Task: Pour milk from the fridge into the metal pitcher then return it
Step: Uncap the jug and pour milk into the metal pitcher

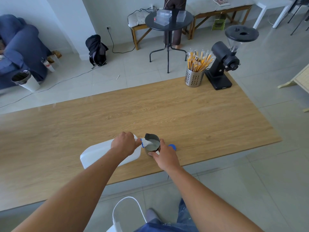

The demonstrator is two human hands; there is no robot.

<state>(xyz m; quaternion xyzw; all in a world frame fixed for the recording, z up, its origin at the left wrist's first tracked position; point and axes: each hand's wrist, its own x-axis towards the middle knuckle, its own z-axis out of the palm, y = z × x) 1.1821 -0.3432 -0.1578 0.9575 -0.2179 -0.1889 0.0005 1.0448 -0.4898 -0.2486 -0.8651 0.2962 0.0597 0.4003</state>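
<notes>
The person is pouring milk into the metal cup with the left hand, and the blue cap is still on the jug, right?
Not quite. The blue cap is off: it lies on the table just right of the metal pitcher, behind the right hand that steadies it. The rest holds: the left hand tilts the milk jug and milk runs into the pitcher. The head view shows this.

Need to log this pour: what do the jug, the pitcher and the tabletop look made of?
Milk jug: translucent white plastic, matte, with a blue neck ring. Pitcher: metal, likely stainless steel, with a grey reflective wall. Table: light wood-grain top with a slight sheen; solid wood or laminate cannot be told.
</notes>
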